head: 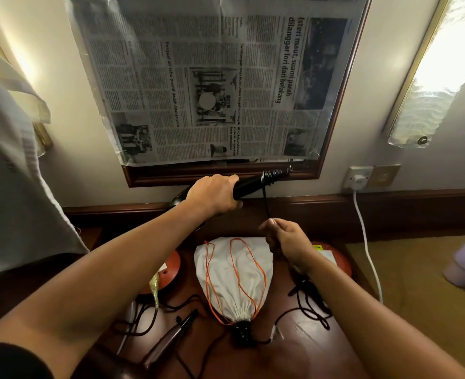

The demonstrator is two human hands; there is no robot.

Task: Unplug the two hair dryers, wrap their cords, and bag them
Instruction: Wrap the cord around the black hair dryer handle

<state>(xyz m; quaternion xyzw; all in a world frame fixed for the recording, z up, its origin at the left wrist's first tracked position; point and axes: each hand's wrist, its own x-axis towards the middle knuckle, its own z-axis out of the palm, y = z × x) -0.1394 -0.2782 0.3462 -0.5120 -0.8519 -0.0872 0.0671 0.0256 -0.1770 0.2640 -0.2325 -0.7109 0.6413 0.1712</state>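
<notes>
Overhead, a glossy dark wooden table (321, 348) stands against a cream wall, where newspaper (212, 86) covers a wood-framed mirror and a white plug (358, 181) sits in its socket. Left hand (215, 195) grips a black hair dryer (256, 184) by the handle, raised; right hand (286, 239) pinches its thin black cord (266, 203), coiled near the handle's end. Below lie a white cloth bag (234, 274) with orange drawstrings and a second hair dryer (168, 340).

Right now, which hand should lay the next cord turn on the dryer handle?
Right hand: it pinches the cord just below the coils already on the handle. The left hand grips the hair dryer, steadying it.
</notes>
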